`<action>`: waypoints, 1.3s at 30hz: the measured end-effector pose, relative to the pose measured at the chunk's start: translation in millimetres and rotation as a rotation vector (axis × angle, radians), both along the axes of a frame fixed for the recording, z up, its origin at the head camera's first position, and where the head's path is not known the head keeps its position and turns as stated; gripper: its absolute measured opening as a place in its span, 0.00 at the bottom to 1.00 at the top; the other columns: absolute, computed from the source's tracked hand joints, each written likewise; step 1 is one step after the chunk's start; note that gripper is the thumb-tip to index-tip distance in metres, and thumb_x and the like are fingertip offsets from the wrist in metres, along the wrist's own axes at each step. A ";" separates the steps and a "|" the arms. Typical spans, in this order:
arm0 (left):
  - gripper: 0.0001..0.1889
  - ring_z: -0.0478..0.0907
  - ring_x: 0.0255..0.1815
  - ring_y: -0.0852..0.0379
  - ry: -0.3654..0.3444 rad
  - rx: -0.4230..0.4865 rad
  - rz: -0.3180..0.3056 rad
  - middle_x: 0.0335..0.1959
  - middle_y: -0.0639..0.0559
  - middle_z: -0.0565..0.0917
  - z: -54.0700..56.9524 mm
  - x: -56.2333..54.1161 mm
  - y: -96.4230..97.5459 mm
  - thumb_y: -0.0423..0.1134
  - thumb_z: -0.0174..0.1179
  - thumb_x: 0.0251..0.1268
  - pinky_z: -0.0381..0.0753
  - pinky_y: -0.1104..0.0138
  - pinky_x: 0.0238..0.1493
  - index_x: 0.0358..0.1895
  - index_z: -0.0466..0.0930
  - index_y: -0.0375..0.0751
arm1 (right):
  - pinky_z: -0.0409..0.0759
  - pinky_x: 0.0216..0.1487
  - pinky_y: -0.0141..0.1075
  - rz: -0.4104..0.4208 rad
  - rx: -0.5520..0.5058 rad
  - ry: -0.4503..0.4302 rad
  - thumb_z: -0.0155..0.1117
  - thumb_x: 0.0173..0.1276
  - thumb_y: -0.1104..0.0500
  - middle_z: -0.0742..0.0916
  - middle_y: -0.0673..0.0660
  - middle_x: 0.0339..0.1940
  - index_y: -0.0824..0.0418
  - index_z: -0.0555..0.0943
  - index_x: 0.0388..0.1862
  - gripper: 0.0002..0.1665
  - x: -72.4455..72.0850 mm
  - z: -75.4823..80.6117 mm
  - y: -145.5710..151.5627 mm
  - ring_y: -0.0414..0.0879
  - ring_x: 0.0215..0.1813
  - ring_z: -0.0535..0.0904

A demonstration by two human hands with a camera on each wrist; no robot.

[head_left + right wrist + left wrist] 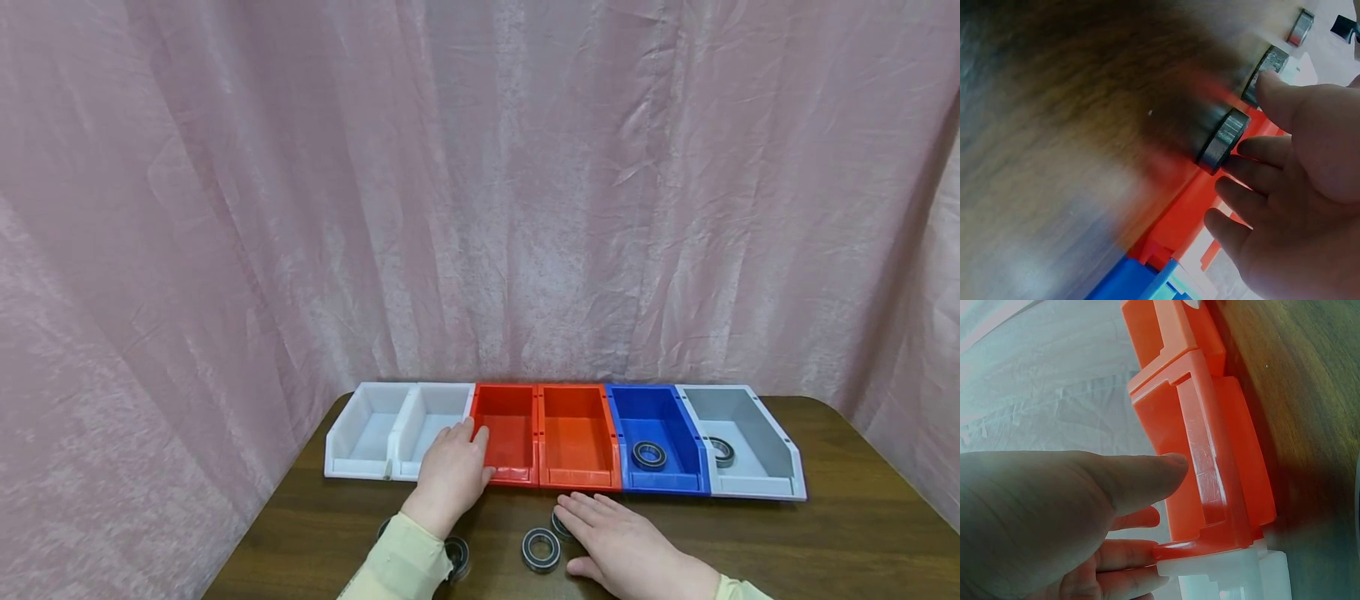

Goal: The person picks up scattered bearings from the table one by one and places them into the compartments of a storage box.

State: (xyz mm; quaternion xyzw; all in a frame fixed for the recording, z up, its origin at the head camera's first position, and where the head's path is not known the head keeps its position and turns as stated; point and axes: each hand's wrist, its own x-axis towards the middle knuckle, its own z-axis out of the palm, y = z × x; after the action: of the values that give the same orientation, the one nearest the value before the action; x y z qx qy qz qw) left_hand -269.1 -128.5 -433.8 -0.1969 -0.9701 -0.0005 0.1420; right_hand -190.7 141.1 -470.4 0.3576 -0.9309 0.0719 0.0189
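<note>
My left hand is over the front of the red bin and the white bin beside it. Its fingers are extended and hold nothing; in the left wrist view the thumb overlaps the red bin's opening. Low over the table, my right hand has its fingers extended, with fingertips right at a dark ball bearing that they partly cover in the head view. Between the hands lies another ball bearing, flat on the table. A further bearing is partly hidden by the left sleeve.
Along the back of the wooden table stand white bins, an orange bin, a blue bin and a grey bin. One bearing lies in the blue bin, another bearing in the grey. Pink curtain hangs behind.
</note>
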 end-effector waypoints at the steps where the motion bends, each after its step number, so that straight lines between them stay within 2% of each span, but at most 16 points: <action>1: 0.38 0.82 0.69 0.38 -0.001 0.001 -0.001 0.69 0.34 0.84 0.1 0.1 0.0 0.51 0.83 0.61 0.80 0.47 0.73 0.71 0.84 0.35 | 0.76 0.77 0.56 -0.001 0.000 0.002 0.70 0.80 0.39 0.82 0.58 0.77 0.60 0.79 0.79 0.39 0.0 0.4 -0.4 0.56 0.79 0.77; 9: 0.38 0.82 0.69 0.38 -0.006 0.000 0.001 0.69 0.34 0.84 0.5 0.1 0.2 0.51 0.83 0.61 0.79 0.47 0.74 0.71 0.83 0.35 | 0.77 0.76 0.54 -0.005 0.019 0.021 0.73 0.78 0.44 0.85 0.58 0.75 0.61 0.81 0.77 0.36 -1.0 2.8 -2.1 0.57 0.78 0.78; 21: 0.39 0.82 0.69 0.39 -0.003 -0.007 0.010 0.69 0.34 0.84 0.2 0.4 -1.2 0.52 0.83 0.61 0.79 0.47 0.74 0.71 0.83 0.36 | 0.80 0.73 0.54 -0.012 0.003 -0.023 0.74 0.78 0.44 0.86 0.58 0.72 0.61 0.82 0.75 0.35 0.1 4.2 -0.3 0.55 0.74 0.82; 26: 0.39 0.82 0.69 0.39 -0.005 -0.007 0.011 0.70 0.34 0.83 -0.1 0.7 -1.5 0.52 0.83 0.61 0.80 0.47 0.74 0.72 0.83 0.36 | 0.80 0.74 0.53 -0.008 0.020 0.004 0.73 0.78 0.43 0.85 0.60 0.74 0.63 0.81 0.77 0.38 -0.6 2.2 -0.1 0.57 0.75 0.81; 35: 0.39 0.82 0.70 0.39 -0.016 0.002 0.008 0.70 0.35 0.83 1.2 -0.6 -1.3 0.52 0.83 0.61 0.79 0.46 0.74 0.72 0.83 0.36 | 0.81 0.73 0.54 -0.050 0.021 0.059 0.75 0.76 0.44 0.85 0.63 0.72 0.67 0.81 0.74 0.38 -3.0 -1.3 -2.9 0.59 0.73 0.82; 39: 0.39 0.82 0.70 0.38 -0.011 0.000 0.009 0.70 0.35 0.83 1.6 -0.4 -1.0 0.52 0.84 0.60 0.79 0.46 0.74 0.72 0.83 0.36 | 0.80 0.73 0.55 -0.079 0.013 0.018 0.75 0.77 0.44 0.84 0.64 0.73 0.68 0.80 0.75 0.38 -4.3 0.0 -4.6 0.60 0.73 0.81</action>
State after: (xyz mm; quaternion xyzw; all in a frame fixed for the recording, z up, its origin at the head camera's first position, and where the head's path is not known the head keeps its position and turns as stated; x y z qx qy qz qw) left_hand -269.5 -129.5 -432.2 -0.1927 -0.9717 -0.0010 0.1365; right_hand -195.0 136.6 -470.4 0.3215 -0.9445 0.0620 0.0277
